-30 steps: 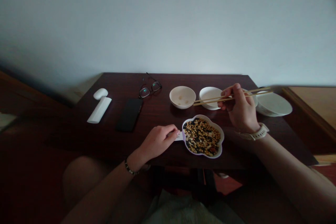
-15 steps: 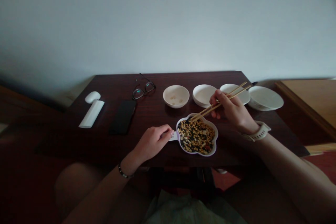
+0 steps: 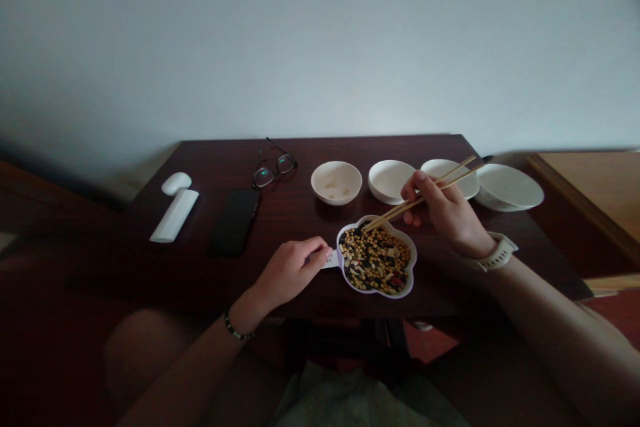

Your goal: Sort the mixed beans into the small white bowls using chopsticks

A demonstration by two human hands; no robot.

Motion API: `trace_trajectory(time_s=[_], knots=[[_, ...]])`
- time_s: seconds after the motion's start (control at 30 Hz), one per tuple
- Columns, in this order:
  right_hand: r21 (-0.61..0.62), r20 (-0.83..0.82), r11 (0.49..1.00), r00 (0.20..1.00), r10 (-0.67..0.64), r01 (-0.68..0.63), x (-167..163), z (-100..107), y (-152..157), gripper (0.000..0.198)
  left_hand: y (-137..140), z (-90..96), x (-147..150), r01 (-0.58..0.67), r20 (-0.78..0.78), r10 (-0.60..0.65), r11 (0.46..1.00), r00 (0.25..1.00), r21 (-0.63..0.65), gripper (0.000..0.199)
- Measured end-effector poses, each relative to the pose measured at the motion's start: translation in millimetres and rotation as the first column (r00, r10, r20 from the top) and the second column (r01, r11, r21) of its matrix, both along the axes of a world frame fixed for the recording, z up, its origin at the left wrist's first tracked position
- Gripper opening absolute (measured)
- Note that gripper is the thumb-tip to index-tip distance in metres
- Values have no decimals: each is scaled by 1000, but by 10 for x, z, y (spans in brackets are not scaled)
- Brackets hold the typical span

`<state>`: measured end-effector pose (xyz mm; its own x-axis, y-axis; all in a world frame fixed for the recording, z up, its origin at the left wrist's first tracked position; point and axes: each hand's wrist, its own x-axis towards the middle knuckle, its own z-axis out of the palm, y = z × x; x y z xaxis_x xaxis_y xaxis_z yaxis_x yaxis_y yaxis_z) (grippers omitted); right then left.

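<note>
My left hand (image 3: 293,270) is closed on the short handle of a white, scalloped dish (image 3: 413,265) with a lilac edge. Mixed beans (image 3: 375,263), yellow, black and pale, fill the dish. My right hand (image 3: 445,210) grips a pair of wooden chopsticks (image 3: 400,209), their tips down among the beans near the dish's far left rim. Whether the tips pinch a bean is too small to tell. Behind the dish stands a white bowl (image 3: 337,167) with a few pale pieces in it. A second white bowl (image 3: 393,167) is just beyond my right fingers.
Further right stand a third white bowl (image 3: 440,165), partly behind my right hand, and a larger bowl (image 3: 509,203). On the left of the dark table (image 3: 220,157) lie glasses (image 3: 275,171), a black phone (image 3: 234,221) and a white device (image 3: 175,215). A wall rises behind.
The chopsticks' upper ends have shifted slightly right, and their tips stay in the beans. My left hand keeps its place on the handle.
</note>
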<state>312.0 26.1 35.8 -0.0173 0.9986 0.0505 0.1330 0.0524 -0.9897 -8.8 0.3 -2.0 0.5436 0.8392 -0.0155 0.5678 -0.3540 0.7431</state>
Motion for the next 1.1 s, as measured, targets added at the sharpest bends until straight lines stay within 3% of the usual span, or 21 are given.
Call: trace_trajectory(time_s=[0.33, 0.53, 0.83, 1.1], knots=[[-16, 8, 999, 999, 51, -51, 15, -20, 5, 54, 3, 9, 3, 2, 3, -2, 1000, 1000, -11, 33], [41, 47, 999, 999, 7, -8, -8, 23, -12, 54, -2, -1, -4, 0, -4, 0, 1000, 1000, -14, 33], [26, 19, 999, 999, -28, 28, 12, 55, 1, 55, -1, -2, -12, 1, -1, -1, 1000, 1000, -18, 33], [-23, 22, 997, 997, 70, -69, -38, -34, -16, 53, -2, 0, -8, 5, -16, -5, 1000, 1000, -25, 32]])
